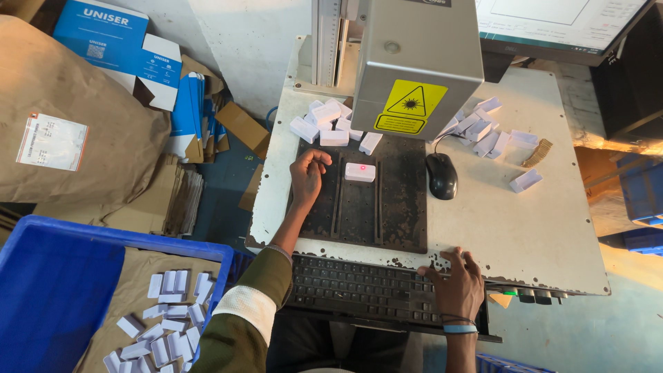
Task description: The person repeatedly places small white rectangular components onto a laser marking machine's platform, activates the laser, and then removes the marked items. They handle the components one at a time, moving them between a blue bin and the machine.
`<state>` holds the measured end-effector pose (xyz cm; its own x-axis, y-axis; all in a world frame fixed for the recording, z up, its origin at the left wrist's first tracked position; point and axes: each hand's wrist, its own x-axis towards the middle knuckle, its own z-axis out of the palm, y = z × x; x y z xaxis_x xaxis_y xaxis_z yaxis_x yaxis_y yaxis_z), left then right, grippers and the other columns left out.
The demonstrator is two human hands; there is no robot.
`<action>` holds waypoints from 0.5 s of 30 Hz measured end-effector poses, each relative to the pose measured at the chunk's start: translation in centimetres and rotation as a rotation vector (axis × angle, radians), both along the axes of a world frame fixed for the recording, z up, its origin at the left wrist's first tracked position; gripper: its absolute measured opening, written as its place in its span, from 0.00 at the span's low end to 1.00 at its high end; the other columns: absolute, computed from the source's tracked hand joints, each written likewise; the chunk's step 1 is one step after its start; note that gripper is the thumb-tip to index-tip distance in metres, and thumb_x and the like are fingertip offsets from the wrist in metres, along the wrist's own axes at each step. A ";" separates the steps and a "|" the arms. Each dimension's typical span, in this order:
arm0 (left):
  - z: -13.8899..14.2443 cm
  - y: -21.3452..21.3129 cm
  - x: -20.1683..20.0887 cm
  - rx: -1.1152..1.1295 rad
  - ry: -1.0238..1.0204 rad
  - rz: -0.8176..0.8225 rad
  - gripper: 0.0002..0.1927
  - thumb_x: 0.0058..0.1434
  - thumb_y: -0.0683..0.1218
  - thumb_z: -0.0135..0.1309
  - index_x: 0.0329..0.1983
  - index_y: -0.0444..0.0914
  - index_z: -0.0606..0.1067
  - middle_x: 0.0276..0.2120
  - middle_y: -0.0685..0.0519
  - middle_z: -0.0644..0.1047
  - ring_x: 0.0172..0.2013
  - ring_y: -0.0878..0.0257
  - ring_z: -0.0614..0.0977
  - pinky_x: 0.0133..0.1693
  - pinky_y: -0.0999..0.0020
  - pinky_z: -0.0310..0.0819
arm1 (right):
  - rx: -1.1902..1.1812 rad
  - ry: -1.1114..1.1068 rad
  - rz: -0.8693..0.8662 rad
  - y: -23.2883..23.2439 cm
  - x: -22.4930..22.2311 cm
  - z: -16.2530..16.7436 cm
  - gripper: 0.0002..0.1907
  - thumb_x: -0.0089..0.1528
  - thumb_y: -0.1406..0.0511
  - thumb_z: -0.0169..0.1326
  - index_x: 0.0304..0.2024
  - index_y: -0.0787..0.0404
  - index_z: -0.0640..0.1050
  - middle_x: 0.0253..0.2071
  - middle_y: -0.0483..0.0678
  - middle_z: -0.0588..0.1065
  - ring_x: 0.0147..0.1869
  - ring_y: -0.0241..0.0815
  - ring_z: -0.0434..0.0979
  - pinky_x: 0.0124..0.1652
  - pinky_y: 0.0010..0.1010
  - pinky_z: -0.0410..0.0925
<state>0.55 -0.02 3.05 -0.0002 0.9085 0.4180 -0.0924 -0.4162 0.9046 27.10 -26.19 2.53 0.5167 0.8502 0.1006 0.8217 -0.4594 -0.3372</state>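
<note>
My left hand (306, 175) rests on the dark metal work plate (359, 207), fingers loosely curled, holding nothing. Just to its right a small white rectangular block (360, 172) lies on the plate with a red light spot on its top, under the grey laser head (414, 62). My right hand (457, 282) lies on the right end of the black keyboard (359, 290), fingers spread over the keys.
Piles of white blocks sit behind the plate (330, 123) and at the right (487, 128). A black mouse (442, 175) lies right of the plate. A blue crate (62, 276) at lower left holds several white blocks. Cardboard and boxes fill the floor at left.
</note>
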 end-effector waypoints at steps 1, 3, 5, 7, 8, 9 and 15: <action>0.0 0.0 0.0 0.002 -0.001 0.000 0.18 0.67 0.30 0.34 0.35 0.32 0.76 0.31 0.52 0.80 0.27 0.70 0.73 0.32 0.75 0.68 | -0.017 0.004 -0.009 0.0 0.0 0.1 0.39 0.44 0.42 0.67 0.53 0.54 0.80 0.52 0.55 0.80 0.76 0.53 0.63 0.66 0.49 0.62; 0.0 0.0 0.1 -0.003 -0.008 -0.004 0.18 0.67 0.30 0.34 0.35 0.32 0.77 0.31 0.52 0.79 0.27 0.70 0.73 0.33 0.75 0.69 | -0.030 0.011 -0.017 0.0 -0.1 0.2 0.40 0.45 0.42 0.67 0.54 0.54 0.80 0.51 0.55 0.80 0.76 0.52 0.63 0.66 0.49 0.61; 0.0 0.1 0.0 -0.008 -0.012 -0.006 0.18 0.66 0.30 0.33 0.35 0.32 0.77 0.32 0.52 0.80 0.27 0.70 0.73 0.33 0.75 0.69 | -0.023 0.018 -0.018 0.0 -0.2 0.2 0.40 0.45 0.42 0.67 0.54 0.54 0.79 0.51 0.56 0.80 0.76 0.53 0.63 0.65 0.49 0.62; 0.0 0.0 0.1 -0.014 -0.018 -0.006 0.19 0.65 0.29 0.32 0.35 0.32 0.77 0.32 0.52 0.80 0.27 0.70 0.73 0.33 0.75 0.69 | 0.003 -0.004 -0.002 -0.1 -0.1 0.2 0.39 0.45 0.42 0.67 0.53 0.55 0.80 0.53 0.56 0.79 0.75 0.54 0.64 0.65 0.50 0.61; 0.1 0.0 0.0 -0.016 -0.007 -0.001 0.19 0.65 0.29 0.33 0.35 0.32 0.77 0.31 0.52 0.80 0.27 0.70 0.73 0.33 0.75 0.69 | 0.016 -0.015 0.008 0.0 -0.1 0.2 0.39 0.45 0.42 0.67 0.52 0.55 0.80 0.53 0.56 0.79 0.75 0.54 0.64 0.65 0.50 0.61; 0.1 0.0 0.0 -0.018 0.004 0.004 0.19 0.65 0.29 0.33 0.35 0.32 0.77 0.31 0.52 0.80 0.27 0.70 0.73 0.32 0.75 0.68 | 0.028 -0.020 0.014 0.0 -0.1 0.1 0.38 0.45 0.43 0.67 0.52 0.55 0.80 0.54 0.56 0.79 0.74 0.54 0.64 0.64 0.50 0.61; 0.2 0.0 0.1 -0.010 0.024 0.008 0.18 0.65 0.29 0.33 0.34 0.32 0.77 0.31 0.52 0.80 0.27 0.70 0.73 0.32 0.75 0.69 | 0.025 -0.010 0.008 -0.1 -0.1 0.2 0.38 0.45 0.43 0.67 0.52 0.55 0.80 0.53 0.56 0.80 0.74 0.54 0.65 0.64 0.49 0.63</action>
<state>0.63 -0.06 3.22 0.0019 0.9126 0.4089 -0.0674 -0.4078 0.9106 27.01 -26.30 2.71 0.5088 0.8515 0.1272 0.8286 -0.4442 -0.3406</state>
